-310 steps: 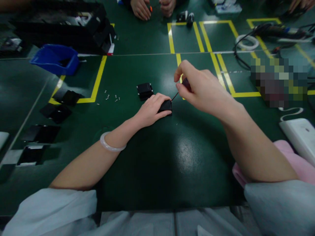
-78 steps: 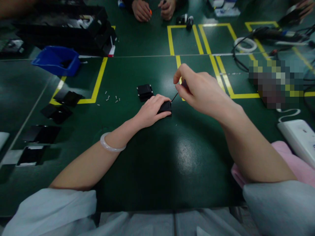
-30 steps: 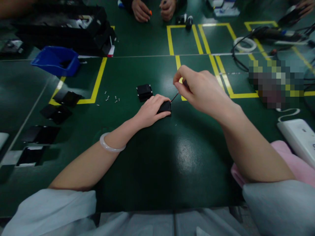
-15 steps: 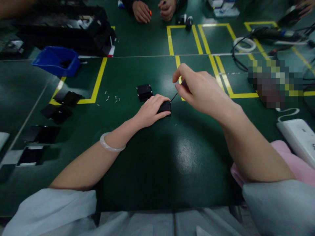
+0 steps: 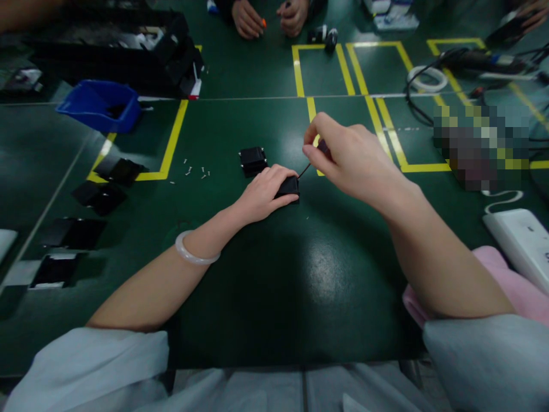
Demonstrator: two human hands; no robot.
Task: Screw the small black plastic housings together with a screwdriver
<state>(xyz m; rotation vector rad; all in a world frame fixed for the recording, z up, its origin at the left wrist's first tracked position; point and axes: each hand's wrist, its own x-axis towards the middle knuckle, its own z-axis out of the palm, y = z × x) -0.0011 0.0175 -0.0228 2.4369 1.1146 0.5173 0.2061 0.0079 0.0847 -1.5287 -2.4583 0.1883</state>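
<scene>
My left hand (image 5: 266, 193) is closed around a small black rectangular case (image 5: 290, 186) and holds it down on the green table (image 5: 257, 274). Its thumb lies along the near side, the fingers over the top and far side. Pinched in my right hand (image 5: 338, 151) is a screwdriver (image 5: 304, 170), whose thin dark shaft slants down to the case's far right corner. Most of its handle is hidden in my fingers. Just beyond my left hand lies a second black case (image 5: 253, 159) with bright metal bits at its corners. Several small screws (image 5: 203, 170) are scattered left of it.
A blue bin (image 5: 100, 106) and several black parts (image 5: 98, 196) are on the left, with a large black tray (image 5: 111, 51) behind. Cables and a white power strip (image 5: 521, 237) lie right, beside pink cloth (image 5: 493, 274). Across the table are another person's hands (image 5: 270, 18).
My right-hand fingers have shifted slightly around the screwdriver handle. The left hand and the case stay in place; the whole view has moved very slightly.
</scene>
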